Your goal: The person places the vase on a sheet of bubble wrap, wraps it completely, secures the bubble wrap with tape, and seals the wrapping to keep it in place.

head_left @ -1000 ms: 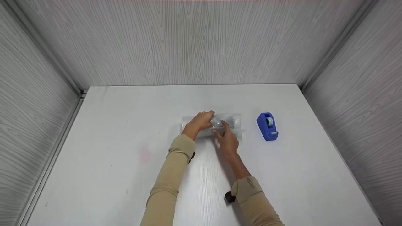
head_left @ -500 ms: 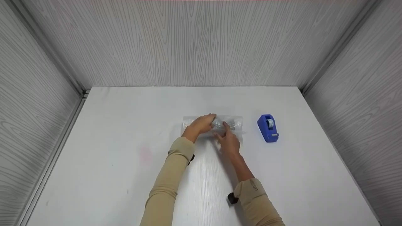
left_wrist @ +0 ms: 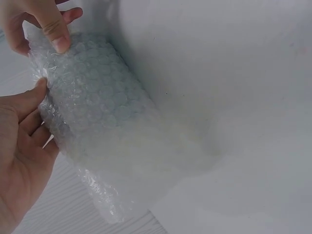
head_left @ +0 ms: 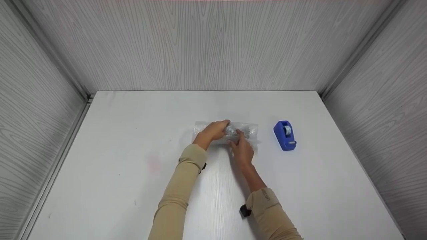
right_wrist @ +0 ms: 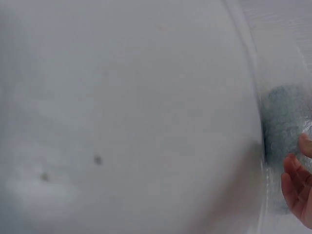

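A rolled bundle of clear bubble wrap (head_left: pixel 251 130) lies crosswise on the table. A grey-green tint shows through the wrap (left_wrist: pixel 102 85) in the left wrist view, but what is inside cannot be made out. My left hand (head_left: pixel 213 130) grips the bundle's left-middle part from above. Just to its right, my right hand (head_left: pixel 243 151) holds the near side, index finger on top of the roll and thumb by the near edge. A loose flap of wrap sticks out at the bundle's right end. In the right wrist view, the bundle (right_wrist: pixel 285 117) shows only at the right border.
A blue tape dispenser (head_left: pixel 284 135) with a tape roll stands to the right of the bundle. The white table (head_left: pixel 110 150) is bounded by grey wood-grain panels (head_left: pixel 200 46) at the back and both sides. A faint pink stain (head_left: pixel 154 164) marks the table at left.
Both hands and the bundle stay almost in place. The whole scene shifts slightly as the head camera moves.
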Available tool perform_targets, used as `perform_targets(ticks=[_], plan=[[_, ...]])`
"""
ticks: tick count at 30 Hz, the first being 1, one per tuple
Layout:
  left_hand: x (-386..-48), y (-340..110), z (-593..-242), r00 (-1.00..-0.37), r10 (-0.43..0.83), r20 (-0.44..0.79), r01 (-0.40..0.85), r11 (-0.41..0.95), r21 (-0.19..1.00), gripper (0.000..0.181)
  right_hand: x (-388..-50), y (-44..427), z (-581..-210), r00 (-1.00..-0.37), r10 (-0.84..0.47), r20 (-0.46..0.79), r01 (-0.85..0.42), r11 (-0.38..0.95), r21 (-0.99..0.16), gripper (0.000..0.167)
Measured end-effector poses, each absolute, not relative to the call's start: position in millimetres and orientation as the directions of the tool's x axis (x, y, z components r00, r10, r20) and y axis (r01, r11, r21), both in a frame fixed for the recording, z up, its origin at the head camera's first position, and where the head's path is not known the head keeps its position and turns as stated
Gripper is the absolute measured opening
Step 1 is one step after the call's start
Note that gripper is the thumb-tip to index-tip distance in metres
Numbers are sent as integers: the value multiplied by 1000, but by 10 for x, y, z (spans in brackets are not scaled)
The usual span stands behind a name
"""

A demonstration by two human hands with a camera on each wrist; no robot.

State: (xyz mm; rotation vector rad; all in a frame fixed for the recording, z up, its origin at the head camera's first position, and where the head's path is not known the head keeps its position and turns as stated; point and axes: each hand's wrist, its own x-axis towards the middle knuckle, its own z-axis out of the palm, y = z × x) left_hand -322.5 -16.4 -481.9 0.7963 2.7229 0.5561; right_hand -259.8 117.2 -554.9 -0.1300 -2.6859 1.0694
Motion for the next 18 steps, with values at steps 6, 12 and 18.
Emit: perform_targets(ticks=[6,12,18], plan=[[-3220,-201,-4840,-820,567,-80,492,770,407,45,-2632,1192,-5540,-981,116,157,-26,719,-694,62],[-3200,-200,-4876,-818,572,-65,522,784,335,41,-2615,1214,-5518,-989,73,128,-39,706,-707,69],[-3201,-165,-4891,-820,564,-98,530,812,246,46,-2600,1260,-5483,-991,59,117,-37,729,-684,77]])
